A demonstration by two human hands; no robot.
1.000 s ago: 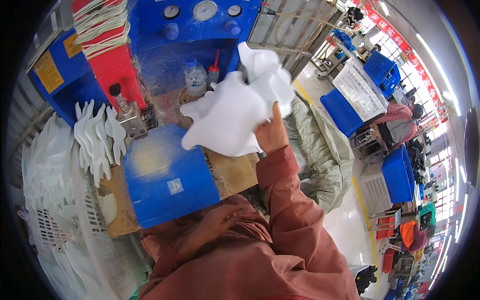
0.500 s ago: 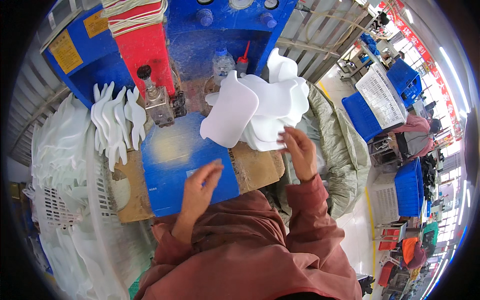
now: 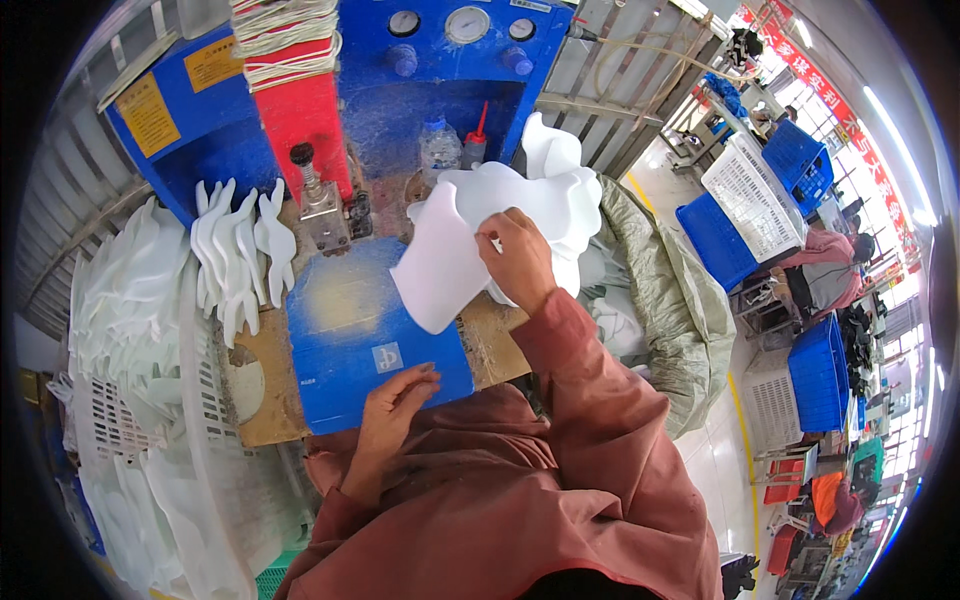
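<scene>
My right hand (image 3: 520,262) is closed, thumb and fingers pinched on the right edge of a white curved foam pad (image 3: 437,262). This pad leans at the front of a loose pile of similar white pads (image 3: 565,205). Its lower tip hangs near the right edge of a blue board (image 3: 330,375). By that board's front edge, my left hand (image 3: 392,412) holds nothing; its fingers are loosely bent and the thumb is apart.
A red machine arm (image 3: 305,130) with a metal clamp (image 3: 325,215) stands behind the board. Several pads (image 3: 235,250) stand on edge at left, beside a full white basket (image 3: 205,390). A bottle (image 3: 440,150) stands behind the pile. A large sack (image 3: 665,300) is at right.
My right hand has moved left and up from the pile's lower right onto the front pad's edge. That pad has turned slightly. My left hand has dropped a little toward me.
</scene>
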